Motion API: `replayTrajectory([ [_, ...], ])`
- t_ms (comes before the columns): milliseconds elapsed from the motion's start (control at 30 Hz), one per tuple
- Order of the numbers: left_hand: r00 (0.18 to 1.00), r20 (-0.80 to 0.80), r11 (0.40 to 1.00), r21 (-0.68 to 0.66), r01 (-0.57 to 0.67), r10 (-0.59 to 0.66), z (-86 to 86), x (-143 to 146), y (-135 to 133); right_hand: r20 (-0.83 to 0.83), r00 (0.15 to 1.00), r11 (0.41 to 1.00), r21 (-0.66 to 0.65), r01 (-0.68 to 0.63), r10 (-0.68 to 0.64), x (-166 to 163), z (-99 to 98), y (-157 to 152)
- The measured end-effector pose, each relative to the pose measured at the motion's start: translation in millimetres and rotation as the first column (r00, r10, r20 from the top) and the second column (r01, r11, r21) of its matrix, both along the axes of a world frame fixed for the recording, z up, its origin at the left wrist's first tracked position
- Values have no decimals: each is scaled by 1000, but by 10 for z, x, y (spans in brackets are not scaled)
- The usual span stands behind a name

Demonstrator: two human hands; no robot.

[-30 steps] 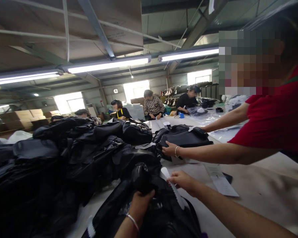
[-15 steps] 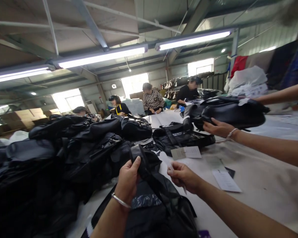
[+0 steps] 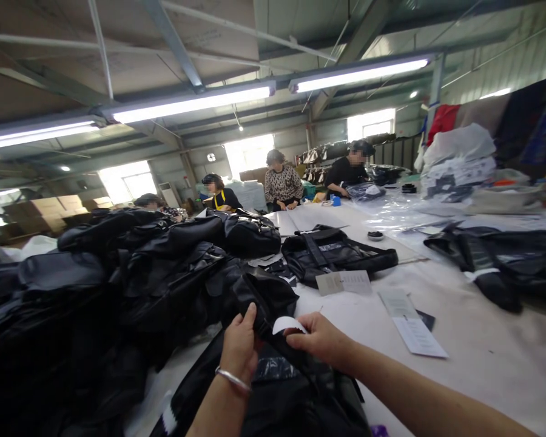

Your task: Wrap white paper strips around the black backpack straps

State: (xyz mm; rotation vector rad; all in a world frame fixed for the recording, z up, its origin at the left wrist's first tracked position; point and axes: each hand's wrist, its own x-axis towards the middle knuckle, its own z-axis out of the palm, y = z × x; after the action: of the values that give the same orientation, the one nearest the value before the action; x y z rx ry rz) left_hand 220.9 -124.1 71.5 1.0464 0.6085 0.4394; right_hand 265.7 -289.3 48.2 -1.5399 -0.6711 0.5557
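Note:
In front of me on the table lies a black bag (image 3: pixel 309 400) with a strip of clear plastic on it. My left hand (image 3: pixel 241 346), a bangle at its wrist, is closed on the bag's black strap (image 3: pixel 250 297), thumb on top. Close beside it, my right hand (image 3: pixel 321 340) pinches a curved white paper strip (image 3: pixel 287 325) at the strap's edge. Whether the strip touches the strap I cannot tell. Another white strip (image 3: pixel 169 419) is wrapped round a black band at the lower left.
Black bags (image 3: pixel 164 279) are heaped at my left. Beyond my hands lie another black bag (image 3: pixel 337 255), cards (image 3: pixel 343 283) and paper tags (image 3: pixel 412 325). At right is a black bag (image 3: pixel 523 261) with a white band. Several people (image 3: pixel 282 182) sit or stand across the table.
My right hand has brought the white strip left to the strap, which my left hand still holds. Another person's hands and the bag in them have left the right side; a bag now lies there.

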Motion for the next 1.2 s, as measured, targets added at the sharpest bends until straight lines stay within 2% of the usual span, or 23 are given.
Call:
replayTrajectory([
  [100, 1000, 10, 999, -48, 8, -7, -25, -38, -55, 1, 1000, 997, -70, 29, -29, -84, -43, 66],
  [200, 999, 44, 997, -65, 30, -27, -36, -105, -77, -28, 992, 992, -15, 124, -125, -136, -129, 166],
  [333, 961, 96, 960, -84, 266, -258, -47, -269, -56, -42, 989, 985, 88, 147, -143, -157, -167, 229],
  [400, 942, 90, 939, -88, 331, -324, -51, -342, -34, -18, 991, 985, 101, 137, -136, -175, -134, 218],
  [567, 974, 78, 963, -155, 223, -213, -47, -382, -9, 60, 991, 992, 56, 115, -118, -261, -54, 157],
  [667, 979, 97, 958, -212, 194, -177, -60, -362, -29, 162, 978, 991, -2, 132, -130, -305, -86, 135],
  [767, 983, 126, 967, -202, 155, -131, -87, -361, -63, 238, 957, 981, -55, 185, -167, -328, -155, 135],
  [933, 985, 124, 976, -167, 139, -119, -188, -387, -102, 265, 946, 981, 5, 194, -189, -320, -221, 208],
  [1100, 980, 148, 935, -309, 174, -133, -342, -402, -119, 282, 938, 979, 81, 186, -202, -317, -183, 298],
  [1200, 988, 128, 943, -309, 124, -87, -310, -436, -108, 338, 926, 986, 39, 165, -168, -339, -162, 263],
])
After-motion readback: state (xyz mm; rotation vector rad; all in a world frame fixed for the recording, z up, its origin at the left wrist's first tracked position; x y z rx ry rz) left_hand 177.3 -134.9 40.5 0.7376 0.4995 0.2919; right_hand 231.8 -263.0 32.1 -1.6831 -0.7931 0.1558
